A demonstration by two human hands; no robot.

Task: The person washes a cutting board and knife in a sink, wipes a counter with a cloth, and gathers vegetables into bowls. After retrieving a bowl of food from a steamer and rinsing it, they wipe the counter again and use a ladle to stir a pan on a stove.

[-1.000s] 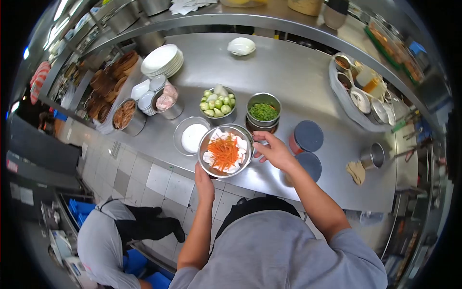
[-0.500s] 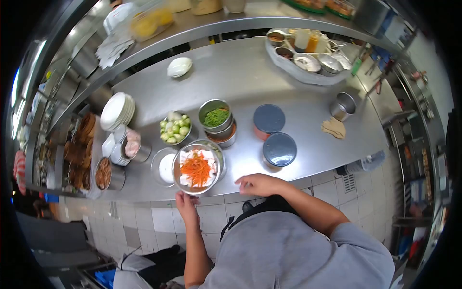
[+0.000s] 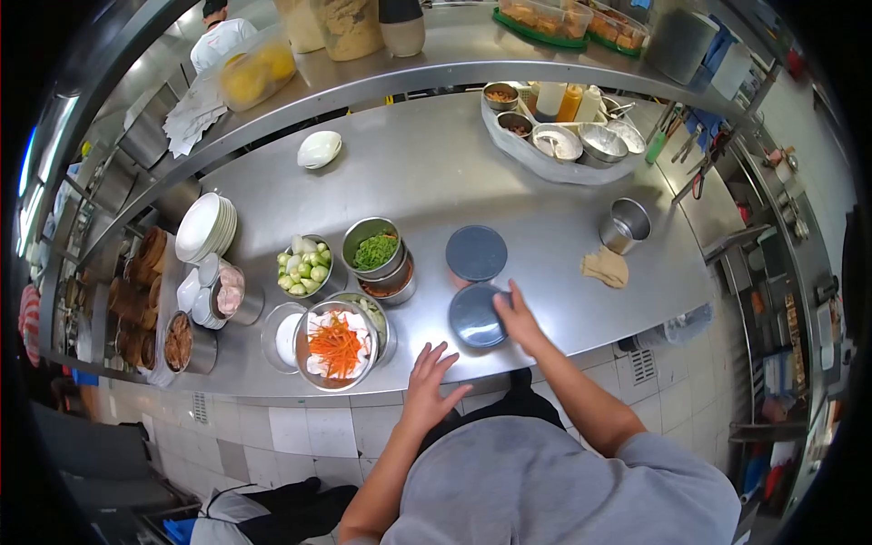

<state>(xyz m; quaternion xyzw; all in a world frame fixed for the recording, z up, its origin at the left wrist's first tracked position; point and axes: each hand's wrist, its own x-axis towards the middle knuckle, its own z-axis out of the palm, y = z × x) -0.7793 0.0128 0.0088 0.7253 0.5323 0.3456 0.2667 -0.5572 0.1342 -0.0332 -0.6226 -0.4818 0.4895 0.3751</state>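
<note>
My right hand (image 3: 519,320) rests against the right side of the nearer round container with a dark lid (image 3: 477,315), its fingers spread. Just behind that one stands a second dark-lidded container (image 3: 476,253). My left hand (image 3: 431,380) hovers at the table's front edge, fingers apart and holding nothing. To its left sits a metal bowl (image 3: 315,382) of shredded carrot (image 3: 337,344) over white pieces. Behind the bowl are a pot of chopped green vegetables (image 3: 304,268) and a metal pot of green beans or similar thin greens (image 3: 374,252).
White plates (image 3: 203,227) are stacked at the left, near pots of meat (image 3: 231,298). A metal pot (image 3: 627,225) and a tan cloth (image 3: 606,267) lie to the right. Seasoning bowls (image 3: 557,141) stand at the back under a shelf (image 3: 445,54). Another person (image 3: 221,38) is far back left.
My right hand has moved forward onto the nearer lidded container. My left hand has left the carrot bowl's edge and moved right, opening its fingers. The view has shifted slightly.
</note>
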